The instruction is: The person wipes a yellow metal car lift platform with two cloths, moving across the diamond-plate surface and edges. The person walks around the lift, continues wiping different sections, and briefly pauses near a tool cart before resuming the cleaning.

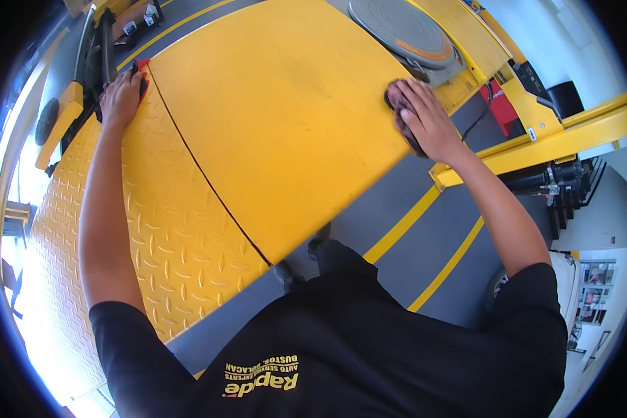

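A smooth yellow metal platform (279, 118) spreads in front of me, joined along a dark seam to a yellow tread-plate section (167, 237) on the left. My right hand (428, 122) lies at the platform's right edge, its fingers closed over a dark, stained rag (405, 111) pressed against the surface. At the far left, by the end of the seam, my left hand (122, 101) curls at the platform's edge. A red and black piece (143, 76) shows beside its fingers; what it is I cannot make out.
A round grey turntable plate (404, 31) sits beyond the right hand. Yellow lift beams (550, 136) and a red box (501, 108) stand at the right. Black-and-yellow equipment (63, 118) flanks the left hand. Yellow lines (404, 223) mark the grey floor.
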`<state>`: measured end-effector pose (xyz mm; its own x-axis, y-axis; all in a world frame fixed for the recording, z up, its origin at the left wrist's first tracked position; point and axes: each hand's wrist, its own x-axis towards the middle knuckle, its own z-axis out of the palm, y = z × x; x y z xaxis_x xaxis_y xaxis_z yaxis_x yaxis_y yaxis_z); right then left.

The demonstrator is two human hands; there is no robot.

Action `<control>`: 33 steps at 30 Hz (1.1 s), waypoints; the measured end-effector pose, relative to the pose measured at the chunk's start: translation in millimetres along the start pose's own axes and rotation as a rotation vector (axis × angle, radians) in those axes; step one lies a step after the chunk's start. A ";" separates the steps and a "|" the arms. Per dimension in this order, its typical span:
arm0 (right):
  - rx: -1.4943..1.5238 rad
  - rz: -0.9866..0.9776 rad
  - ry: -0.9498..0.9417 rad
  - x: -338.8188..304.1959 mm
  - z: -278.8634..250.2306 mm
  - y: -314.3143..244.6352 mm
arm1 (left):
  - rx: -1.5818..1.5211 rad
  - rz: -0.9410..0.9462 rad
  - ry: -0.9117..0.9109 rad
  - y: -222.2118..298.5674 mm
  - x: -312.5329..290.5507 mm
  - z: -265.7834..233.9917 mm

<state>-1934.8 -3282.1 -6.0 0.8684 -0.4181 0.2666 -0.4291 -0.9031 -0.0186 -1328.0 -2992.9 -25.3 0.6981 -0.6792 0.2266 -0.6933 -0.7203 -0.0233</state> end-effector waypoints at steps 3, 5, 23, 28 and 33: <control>-0.008 -0.003 -0.042 5.9 -7.4 -6.8 | -0.060 -0.094 -0.003 15.4 -5.3 -10.5; 0.047 -0.102 -0.024 43.5 -0.9 -2.8 | -0.066 -0.064 0.030 11.7 -6.9 -7.3; 0.087 0.067 -0.447 444.0 96.6 -55.8 | -0.104 -0.172 0.053 3.3 -27.0 -9.7; 0.118 -0.235 -0.106 342.3 99.4 -109.1 | -0.083 -0.094 0.064 16.4 -8.7 -7.3; 0.192 -0.373 -0.097 221.9 63.9 -162.5 | -0.113 -0.162 0.042 10.3 -2.3 -9.0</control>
<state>-1656.4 -3234.4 -5.4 0.9785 -0.0583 0.1978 -0.0349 -0.9922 -0.1198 -1338.4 -2997.5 -17.4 0.7956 -0.5478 0.2587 -0.5899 -0.7977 0.1252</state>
